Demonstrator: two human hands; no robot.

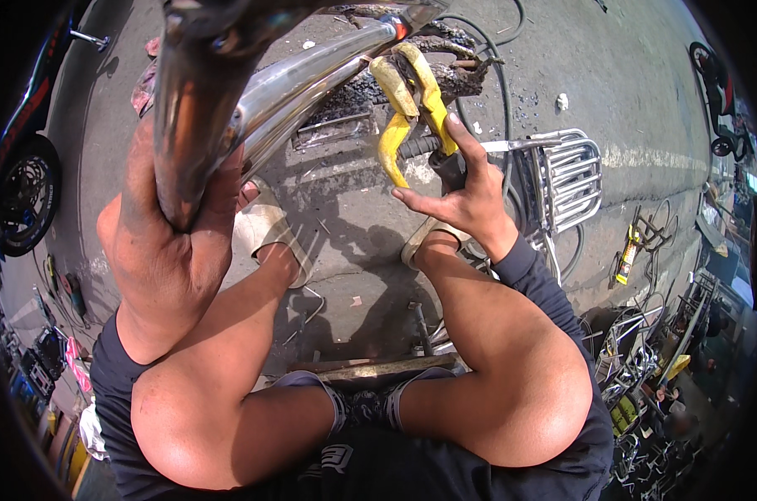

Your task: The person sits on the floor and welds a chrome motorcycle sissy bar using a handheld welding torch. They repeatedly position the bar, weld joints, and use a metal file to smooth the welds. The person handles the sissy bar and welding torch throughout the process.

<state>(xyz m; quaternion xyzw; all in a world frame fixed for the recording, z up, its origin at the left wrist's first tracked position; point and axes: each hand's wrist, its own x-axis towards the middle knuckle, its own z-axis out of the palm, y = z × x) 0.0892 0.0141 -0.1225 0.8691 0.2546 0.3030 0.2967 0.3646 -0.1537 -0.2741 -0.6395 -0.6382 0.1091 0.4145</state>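
My left hand [174, 250] is closed around the lower end of a thick shiny metal tube [182, 125], which rises toward the camera at the upper left. Other bright tubes join it and run off to the upper right. In my right hand [478, 196] is what looks like a welding electrode holder [435, 108], with worn yellow jaws and a black handle. Its handle sits in the palm, while thumb and forefinger are spread apart on either side. The remaining fingers are mostly hidden.
Charred, crusted metal pieces [458, 79] lie on the concrete beyond the tubes. A chrome rack [574, 179] rests at the right, with a dark cable [505, 92] running past it. Motorcycle wheel [27, 196] stands far left; a scooter [716, 100] far right. Metal scrap [637, 334] is heaped right.
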